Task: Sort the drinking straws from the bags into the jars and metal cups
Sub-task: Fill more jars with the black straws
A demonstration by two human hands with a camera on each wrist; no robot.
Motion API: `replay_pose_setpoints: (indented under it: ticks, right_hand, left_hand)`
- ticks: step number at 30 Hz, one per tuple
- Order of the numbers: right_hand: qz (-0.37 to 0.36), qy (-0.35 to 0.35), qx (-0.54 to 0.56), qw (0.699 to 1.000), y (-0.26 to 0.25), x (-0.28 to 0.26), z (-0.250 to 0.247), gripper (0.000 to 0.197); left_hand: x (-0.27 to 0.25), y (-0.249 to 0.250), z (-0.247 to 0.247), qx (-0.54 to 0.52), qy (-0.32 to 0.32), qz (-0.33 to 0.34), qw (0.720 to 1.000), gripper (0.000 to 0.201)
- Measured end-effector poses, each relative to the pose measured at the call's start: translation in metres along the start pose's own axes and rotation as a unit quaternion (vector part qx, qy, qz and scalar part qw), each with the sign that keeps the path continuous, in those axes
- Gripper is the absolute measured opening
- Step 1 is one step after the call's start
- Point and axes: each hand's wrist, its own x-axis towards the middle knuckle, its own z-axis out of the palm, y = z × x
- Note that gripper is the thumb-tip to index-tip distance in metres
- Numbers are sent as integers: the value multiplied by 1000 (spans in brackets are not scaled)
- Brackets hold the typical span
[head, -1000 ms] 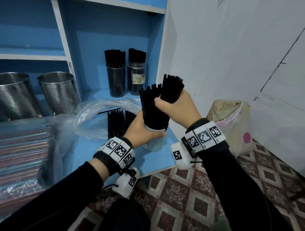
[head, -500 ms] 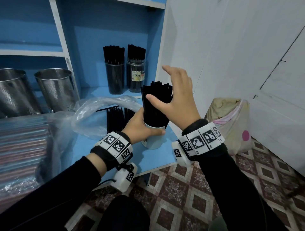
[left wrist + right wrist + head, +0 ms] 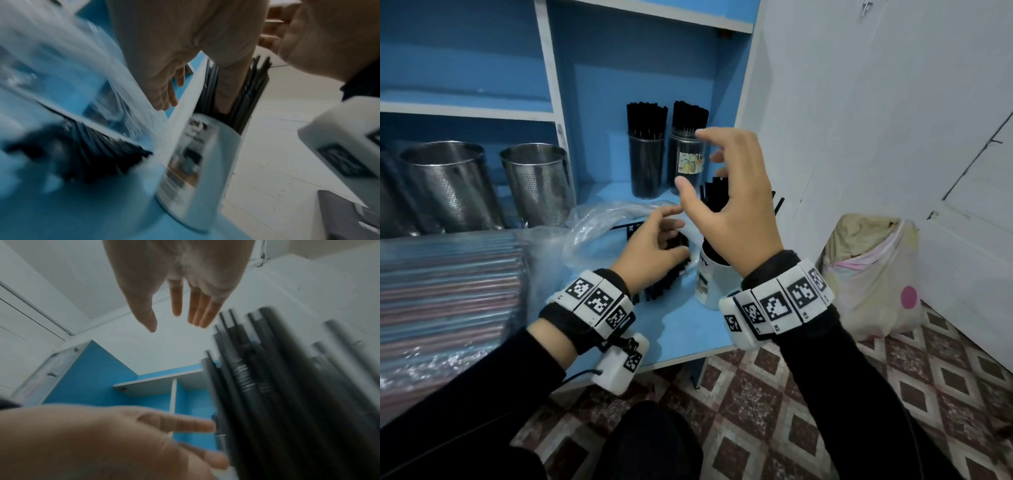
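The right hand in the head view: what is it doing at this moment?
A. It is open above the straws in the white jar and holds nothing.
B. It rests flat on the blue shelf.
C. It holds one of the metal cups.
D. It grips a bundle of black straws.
A: the right hand hangs with spread fingers above the black straws that stand in the white jar, and grips nothing.
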Motion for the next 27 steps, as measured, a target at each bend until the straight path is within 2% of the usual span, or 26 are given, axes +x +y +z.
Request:
replay_pose_setpoints:
  ticks: [2, 4, 6, 7, 9, 11, 13, 15, 17, 23, 27]
  right_hand:
    - [3, 24, 27, 999, -8, -4, 16, 27]
    - [41, 4, 51, 998, -12, -10, 34, 17]
    - [112, -66, 45, 991, -8, -18, 52, 10]
    - [153, -124, 21, 980, -3, -21, 61, 7]
    - [233, -263, -49, 935, 9, -28, 77, 14]
    - [295, -400, -123, 859, 18, -34, 94, 35]
    - [331, -478, -185, 792, 23, -40, 108, 57]
    - [347, -494, -225, 765, 27, -44, 119, 65]
    - [359, -495, -245, 753, 28, -47, 128, 71]
    - [366, -488, -221, 761, 36, -48, 138, 63]
    - [373, -505, -217, 747, 40, -49, 137, 59]
  left_hand:
    - [-1, 3, -23, 38, 66, 42, 996, 56]
    - [0, 3, -47, 105, 128, 58, 984, 53]
    - [2, -2, -68, 200, 175, 36, 963, 43]
    - [2, -6, -77, 240, 179, 9, 954, 39]
    - [2, -12, -89, 271, 134, -52, 952, 36]
    - [2, -16, -92, 259, 63, -86, 960, 41]
    - [0, -17, -92, 243, 39, -92, 965, 48]
    - [0, -17, -92, 237, 51, -82, 967, 55]
    - [0, -17, -91, 232, 65, -72, 968, 61]
    - [0, -16, -94, 221, 88, -44, 970, 63]
    - [-1, -13, -94, 222, 79, -56, 970, 58]
